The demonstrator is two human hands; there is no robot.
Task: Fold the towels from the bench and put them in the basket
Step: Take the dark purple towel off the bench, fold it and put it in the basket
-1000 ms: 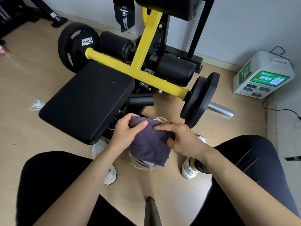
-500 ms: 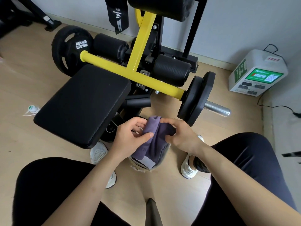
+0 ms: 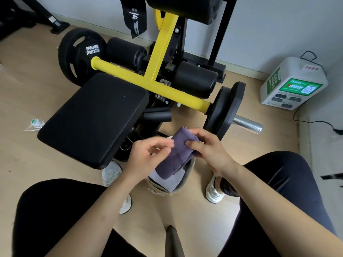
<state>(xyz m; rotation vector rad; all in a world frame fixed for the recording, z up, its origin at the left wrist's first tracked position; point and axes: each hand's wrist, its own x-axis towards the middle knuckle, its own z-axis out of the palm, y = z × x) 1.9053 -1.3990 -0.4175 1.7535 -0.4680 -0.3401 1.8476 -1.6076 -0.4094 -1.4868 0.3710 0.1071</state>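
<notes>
A folded purple towel (image 3: 173, 158) hangs lengthwise over the beige basket (image 3: 188, 178) on the floor between my feet. My right hand (image 3: 207, 149) pinches the towel's upper end. My left hand (image 3: 148, 154) is beside the towel on its left, fingers curled and blurred, touching its edge; whether it grips is unclear. A pale folded cloth (image 3: 165, 180) lies inside the basket under the purple towel. The black bench pad (image 3: 92, 117) to the left carries no towel.
The yellow frame (image 3: 148, 84) with black weight plates (image 3: 224, 108) and a steel bar end (image 3: 248, 125) stands just behind the basket. A white charging box (image 3: 293, 84) sits at the right wall. My white shoes (image 3: 111, 173) flank the basket.
The towel went from spread flat under both hands to folded narrow and tilted downward into the basket. My left hand has slid off its top to its left side.
</notes>
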